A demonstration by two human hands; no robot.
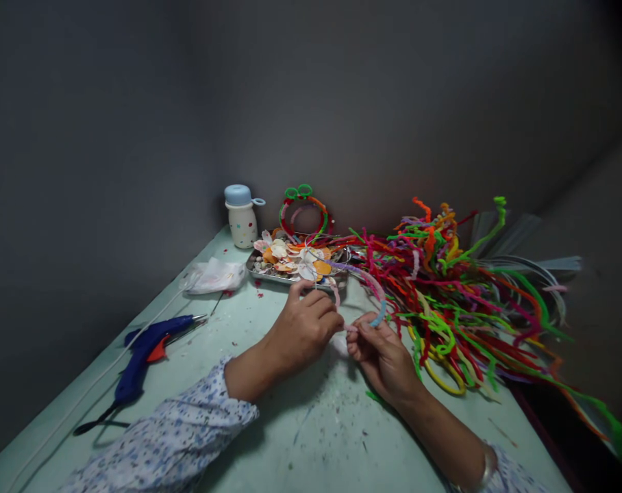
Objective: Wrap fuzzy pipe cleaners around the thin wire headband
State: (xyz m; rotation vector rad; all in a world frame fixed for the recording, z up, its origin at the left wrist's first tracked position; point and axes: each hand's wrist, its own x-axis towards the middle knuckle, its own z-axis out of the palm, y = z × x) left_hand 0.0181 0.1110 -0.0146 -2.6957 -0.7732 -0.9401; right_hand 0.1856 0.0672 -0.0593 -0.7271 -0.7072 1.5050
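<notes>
One fuzzy pastel hoop [379, 296] arches above the right hand [386, 356], right of centre, its blue stretch pinched by thumb and fingers. The left hand [307, 322], knuckles up, closes narrowly on a pale pink strand [351, 329]. Marks on the bottle [243, 227], upper left of centre, are too small to read. Both forearms slant inward.

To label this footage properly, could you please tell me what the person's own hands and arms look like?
Both the left hand and the right hand are ungloved. The left sleeve is pale, with a small blue and purplish print, and ends short of the wrist. The right sleeve, partly in view, matches. A silvery bracelet circles the right arm.
</notes>
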